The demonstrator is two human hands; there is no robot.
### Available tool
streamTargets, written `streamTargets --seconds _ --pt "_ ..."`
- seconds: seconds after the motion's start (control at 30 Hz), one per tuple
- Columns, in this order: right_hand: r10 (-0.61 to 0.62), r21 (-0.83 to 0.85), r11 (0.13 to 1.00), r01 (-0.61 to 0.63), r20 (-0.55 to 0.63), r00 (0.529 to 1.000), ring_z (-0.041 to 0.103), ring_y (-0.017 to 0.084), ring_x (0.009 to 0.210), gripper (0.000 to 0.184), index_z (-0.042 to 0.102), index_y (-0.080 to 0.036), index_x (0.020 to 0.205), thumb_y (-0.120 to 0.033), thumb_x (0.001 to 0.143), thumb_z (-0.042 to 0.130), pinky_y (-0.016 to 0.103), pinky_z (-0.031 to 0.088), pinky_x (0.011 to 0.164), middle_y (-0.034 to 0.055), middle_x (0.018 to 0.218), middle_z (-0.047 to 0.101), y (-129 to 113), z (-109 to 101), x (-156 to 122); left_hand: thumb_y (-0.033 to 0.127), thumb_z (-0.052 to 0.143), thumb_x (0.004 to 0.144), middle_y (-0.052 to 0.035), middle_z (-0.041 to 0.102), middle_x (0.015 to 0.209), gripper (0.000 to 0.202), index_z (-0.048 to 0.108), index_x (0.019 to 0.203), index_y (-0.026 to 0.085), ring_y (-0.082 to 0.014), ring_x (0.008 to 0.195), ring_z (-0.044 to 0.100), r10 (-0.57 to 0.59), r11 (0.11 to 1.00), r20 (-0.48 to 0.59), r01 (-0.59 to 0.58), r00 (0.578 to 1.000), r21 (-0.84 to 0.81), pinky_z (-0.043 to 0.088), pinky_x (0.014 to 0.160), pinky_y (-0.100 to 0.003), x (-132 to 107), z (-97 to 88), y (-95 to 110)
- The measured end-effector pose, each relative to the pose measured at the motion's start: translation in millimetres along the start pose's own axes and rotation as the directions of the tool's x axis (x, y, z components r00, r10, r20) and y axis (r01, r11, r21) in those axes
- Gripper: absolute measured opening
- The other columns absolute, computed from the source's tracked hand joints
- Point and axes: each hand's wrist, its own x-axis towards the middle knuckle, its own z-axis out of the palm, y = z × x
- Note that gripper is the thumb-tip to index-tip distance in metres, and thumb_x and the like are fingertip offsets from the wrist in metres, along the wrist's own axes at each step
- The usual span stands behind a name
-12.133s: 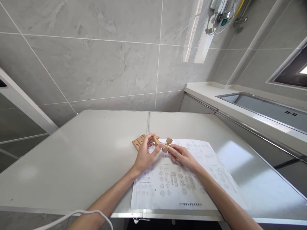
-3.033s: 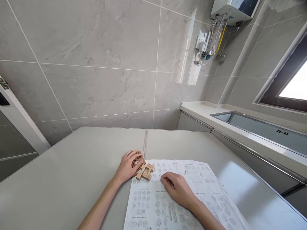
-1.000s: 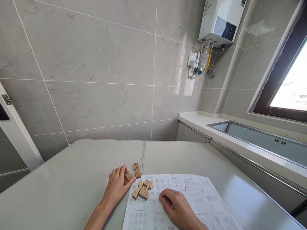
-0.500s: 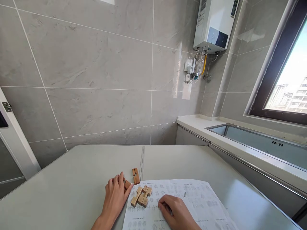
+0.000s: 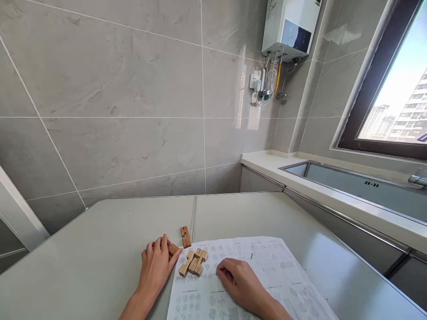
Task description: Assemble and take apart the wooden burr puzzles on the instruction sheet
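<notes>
Several notched wooden puzzle pieces [image 5: 193,262] lie joined on the top left corner of a printed instruction sheet [image 5: 260,275]. A darker single piece [image 5: 185,236] lies on the grey table [image 5: 100,240] just beyond the sheet. My left hand [image 5: 156,266] rests flat on the table, fingers stretched, its fingertips covering part of another brown piece [image 5: 173,249]. My right hand [image 5: 239,282] rests on the sheet to the right of the joined pieces, fingers curled under; nothing shows in them.
A tiled wall rises behind the table. To the right run a white counter [image 5: 267,161] and a steel sink [image 5: 360,186]. A water heater [image 5: 289,27] with hoses hangs above, beside a window [image 5: 396,106].
The view has tilted upward over the last seconds, so hands and sheet sit lower in frame. Earlier both hands held the joined pieces up; now those lie on the sheet. Hands have barely moved lately.
</notes>
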Motion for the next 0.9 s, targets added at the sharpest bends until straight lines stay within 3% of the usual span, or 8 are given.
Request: streamTargets --seconds 0.2,0.43,0.67,0.9 --pt "0.004 -0.003 1.0 -0.004 -0.006 1.0 0.065 0.018 0.073 0.022 0.067 -0.023 0.088 -0.02 0.101 0.05 0.028 0.043 0.068 0.0011 0.083 0.073 -2 -3 1 0.057 0.048 0.1 -0.0185 0.065 0.139 0.056 0.062 0.138 0.017 -0.0404 0.121 0.058 0.038 0.997 -0.017 -0.039 0.999 -0.069 0.05 0.096 -0.053 0 0.8 -7" --pt "-0.006 -0.013 1.0 0.006 -0.001 1.0 0.061 0.017 0.07 0.021 0.065 -0.023 0.084 -0.016 0.098 0.05 0.027 0.04 0.067 0.0001 0.079 0.069 -3 -8 1 0.069 0.051 0.094 -0.0162 0.062 0.146 0.075 0.048 0.15 0.019 -0.0379 0.136 0.053 0.054 0.956 0.028 -0.044 0.998 -0.291 0.045 0.111 -0.056 -4 1.0 -23" --pt "0.001 0.035 0.999 -0.001 -0.005 1.0 0.058 0.017 0.069 0.02 0.065 -0.023 0.084 -0.014 0.096 0.051 0.027 0.037 0.065 0.0004 0.079 0.068 -2 -9 2 0.068 0.05 0.094 -0.0137 0.062 0.145 0.074 0.046 0.151 0.021 -0.0358 0.135 0.054 0.063 0.916 0.038 -0.042 0.997 -0.398 0.048 0.11 -0.053 -4 2.6 -33" --pt "0.041 0.164 0.986 -0.04 0.0 0.999 0.055 0.018 0.069 0.018 0.067 -0.022 0.082 -0.019 0.095 0.055 0.03 0.037 0.067 0.0011 0.077 0.067 -1 -10 2 0.077 0.043 0.088 -0.0189 0.064 0.14 0.087 0.048 0.15 0.015 -0.0426 0.137 0.05 -0.099 0.88 0.058 0.114 0.993 -0.461 0.049 0.108 -0.058 0 -11.9 -30"
